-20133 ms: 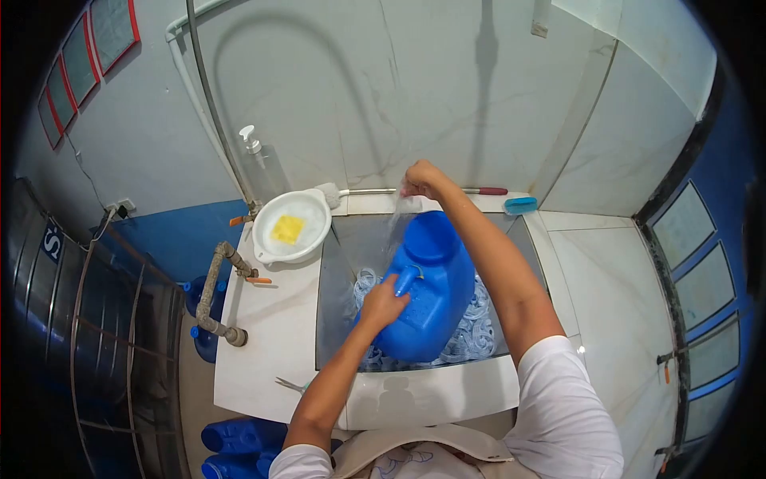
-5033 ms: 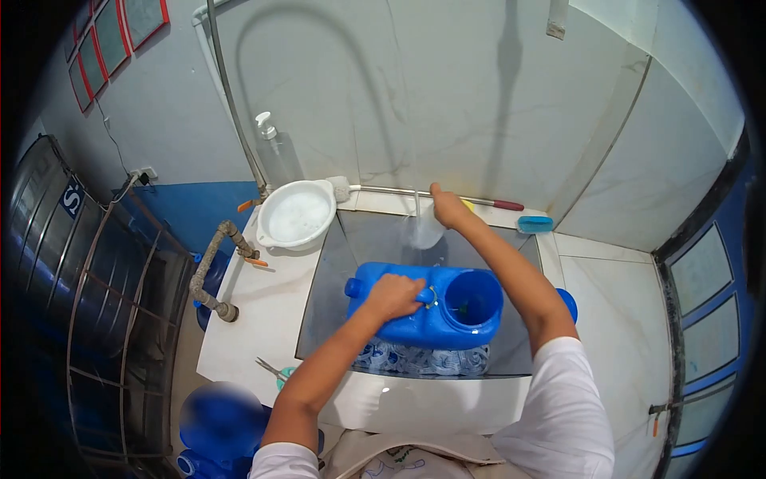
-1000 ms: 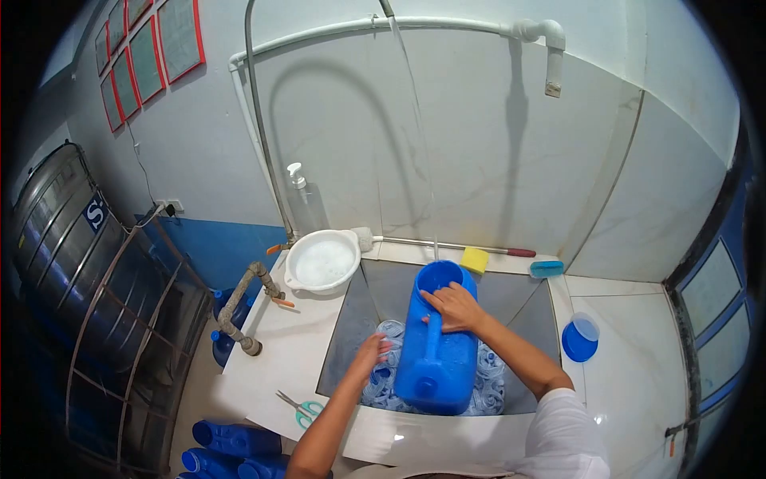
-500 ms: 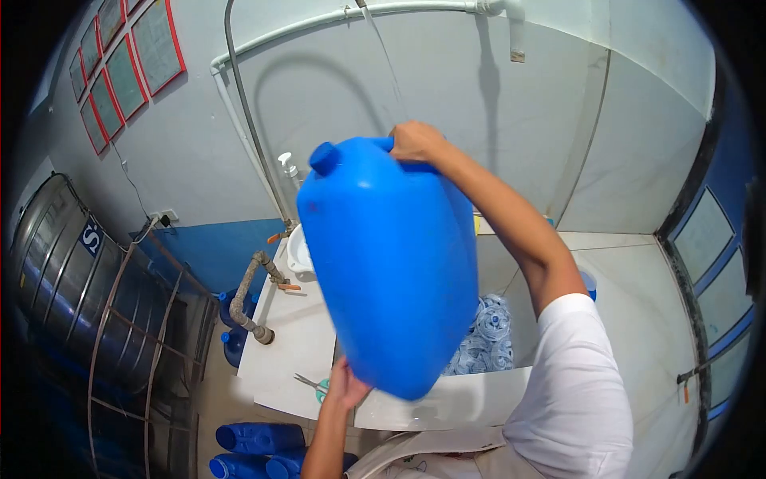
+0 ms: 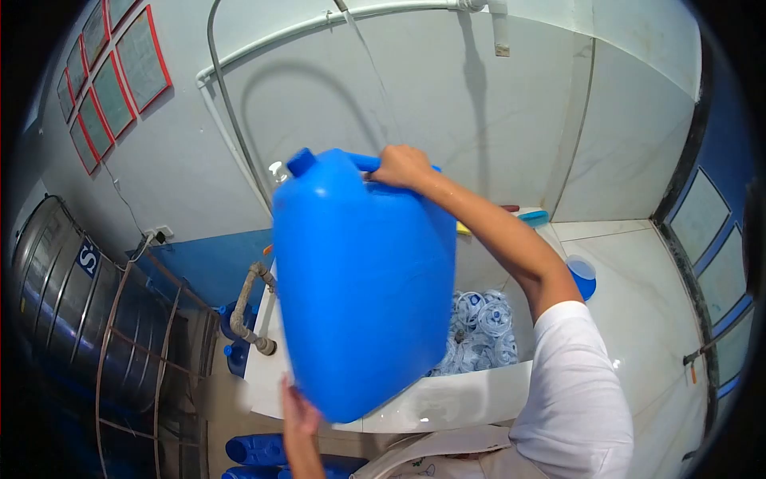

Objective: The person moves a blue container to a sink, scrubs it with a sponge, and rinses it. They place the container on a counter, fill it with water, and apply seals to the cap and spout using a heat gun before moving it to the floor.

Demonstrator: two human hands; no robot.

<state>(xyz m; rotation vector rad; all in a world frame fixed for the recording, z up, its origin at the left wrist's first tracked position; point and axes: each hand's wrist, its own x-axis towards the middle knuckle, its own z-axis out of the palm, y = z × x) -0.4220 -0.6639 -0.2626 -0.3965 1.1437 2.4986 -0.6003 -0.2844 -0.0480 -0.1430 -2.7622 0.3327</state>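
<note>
A large blue plastic jerry can (image 5: pixel 363 287) hangs tilted before me, with its capped neck at the upper left. My right hand (image 5: pixel 403 168) is wrapped round its top handle. At the lower left corner, my left hand (image 5: pixel 300 413) supports the can from below, its fingers partly hidden and slightly blurred. Behind and below the can is a white basin (image 5: pixel 479 399) holding coiled clear plastic packs with blue parts (image 5: pixel 487 327). The can covers much of the counter.
Water runs from a spout (image 5: pixel 341 6) on the wall pipe. A pump bottle (image 5: pixel 278 172) stands behind the can. More blue jerry cans (image 5: pixel 255 449) lie on the floor. At the left are a steel tank (image 5: pixel 88 295) and metal frame; a blue tub (image 5: pixel 581 275) sits right.
The jerry can has shifted left and slightly down, turning more upright, with both hands moving along. More of the packs in the basin show, while the scissors on the counter are now hidden.
</note>
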